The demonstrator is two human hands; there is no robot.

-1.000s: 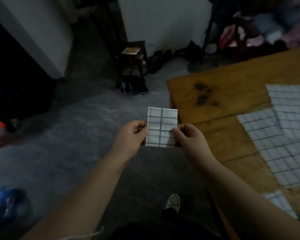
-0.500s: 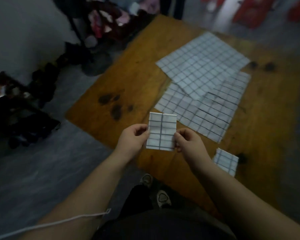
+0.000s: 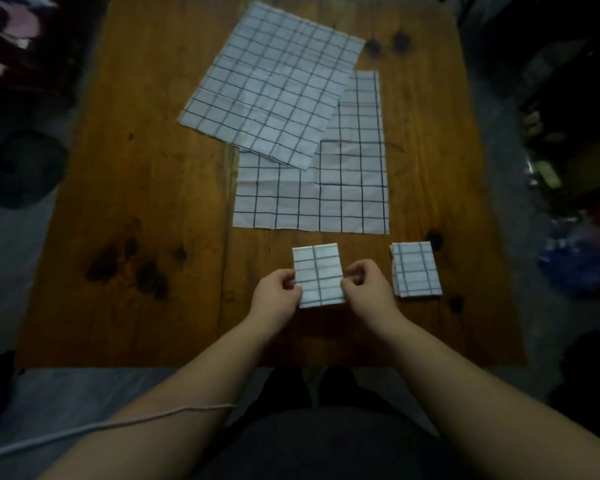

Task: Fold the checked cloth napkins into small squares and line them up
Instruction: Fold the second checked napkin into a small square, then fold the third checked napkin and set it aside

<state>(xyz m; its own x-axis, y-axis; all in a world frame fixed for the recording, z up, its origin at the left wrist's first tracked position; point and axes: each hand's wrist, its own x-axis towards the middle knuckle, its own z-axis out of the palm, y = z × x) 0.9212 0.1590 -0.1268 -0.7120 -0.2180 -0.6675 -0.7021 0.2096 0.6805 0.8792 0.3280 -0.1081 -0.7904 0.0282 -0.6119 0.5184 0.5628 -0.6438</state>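
A small folded checked napkin [image 3: 318, 276] is held over the near middle of the wooden table [image 3: 136, 209]. My left hand [image 3: 274, 299] pinches its left edge and my right hand [image 3: 368, 292] pinches its right edge. To the right, another folded checked napkin [image 3: 415, 269] lies flat on the table. Further back lie two unfolded checked napkins: one flat one [image 3: 347, 195], and a second, turned at an angle [image 3: 274, 84], overlapping its far left corner.
Dark stains [image 3: 142, 268] mark the table's left side. A white cord [image 3: 84, 431] crosses my left forearm. Dark clutter lies on the floor at the left [image 3: 18, 168] and a blue bag at the right [image 3: 575, 261].
The view has swung from the floor at the left round onto the table. Both hands keep the same pinch on the folded napkin, which now hangs over the table beside the other folded one.
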